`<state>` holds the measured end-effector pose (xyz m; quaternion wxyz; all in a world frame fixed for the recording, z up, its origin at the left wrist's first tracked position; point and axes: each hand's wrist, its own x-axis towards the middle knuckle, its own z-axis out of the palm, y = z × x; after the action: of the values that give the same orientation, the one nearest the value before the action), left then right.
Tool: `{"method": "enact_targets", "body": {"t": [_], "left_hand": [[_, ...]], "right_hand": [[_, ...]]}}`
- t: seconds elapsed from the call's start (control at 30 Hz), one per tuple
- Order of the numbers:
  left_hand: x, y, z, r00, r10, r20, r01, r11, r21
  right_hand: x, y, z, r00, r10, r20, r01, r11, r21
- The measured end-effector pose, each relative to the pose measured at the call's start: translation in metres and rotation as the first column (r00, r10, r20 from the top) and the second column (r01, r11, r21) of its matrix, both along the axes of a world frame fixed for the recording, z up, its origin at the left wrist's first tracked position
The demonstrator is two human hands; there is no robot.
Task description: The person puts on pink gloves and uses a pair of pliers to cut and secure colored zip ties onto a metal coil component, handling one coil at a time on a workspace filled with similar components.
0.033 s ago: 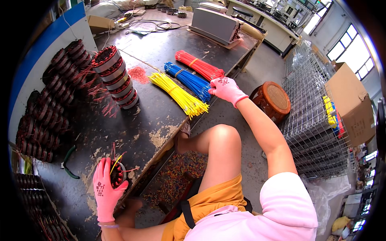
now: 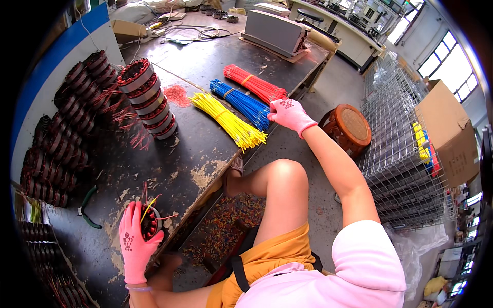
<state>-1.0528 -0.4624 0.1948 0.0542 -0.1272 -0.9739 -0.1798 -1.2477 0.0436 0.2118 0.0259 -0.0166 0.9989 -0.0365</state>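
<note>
My left hand (image 2: 137, 238), in a pink glove, is closed round the side of a small stator (image 2: 151, 224) at the table's near edge. The stator has dark windings, thin red leads and one yellow wire (image 2: 149, 209) rising from it. My right hand (image 2: 288, 114), gloved alike, reaches forward with its fingers pinched at the near ends of a bundle of blue wires (image 2: 239, 101). Its fingertips hide what exactly lies between them. Bundles of yellow wires (image 2: 226, 119) and red wires (image 2: 254, 82) flank the blue one, each tied with a band.
A tall stack of stators (image 2: 148, 100) stands left of the wires, with more piled stators (image 2: 61, 138) beyond. Green-handled pliers (image 2: 88, 208) lie nearby. A grey machine (image 2: 272, 32) sits at the back. Right of the table are a wooden stool (image 2: 349, 128) and wire cages (image 2: 398, 149).
</note>
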Motion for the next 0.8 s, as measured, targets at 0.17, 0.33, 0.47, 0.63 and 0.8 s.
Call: {"method": "enact_targets", "body": {"t": [0.17,0.33,0.47,0.63,0.8], "left_hand": [[0.001,-0.001,0.0,1.0,0.001,-0.004,-0.001,1.0,0.001],[0.0,-0.001,-0.002,1.0,-0.004,0.003,0.004,1.0,0.003],[0.0,-0.002,0.0,1.0,-0.004,-0.003,0.004,1.0,-0.005],[-0.002,-0.002,-0.003,1.0,-0.016,0.0,0.016,1.0,-0.005],[-0.001,0.004,0.011,0.989,-0.047,-0.138,0.039,0.997,-0.062]], "right_hand": [[0.007,0.004,0.002,0.991,-0.125,0.04,0.131,0.949,-0.288],[0.017,0.009,0.001,0.988,-0.147,-0.052,0.12,0.928,-0.353],[0.036,0.001,0.02,0.972,-0.224,-0.077,0.178,0.907,-0.382],[0.053,-0.001,0.027,0.921,-0.318,-0.224,0.154,0.827,-0.54],[0.089,-0.018,0.067,0.878,-0.402,-0.262,0.056,0.629,-0.776]]}}
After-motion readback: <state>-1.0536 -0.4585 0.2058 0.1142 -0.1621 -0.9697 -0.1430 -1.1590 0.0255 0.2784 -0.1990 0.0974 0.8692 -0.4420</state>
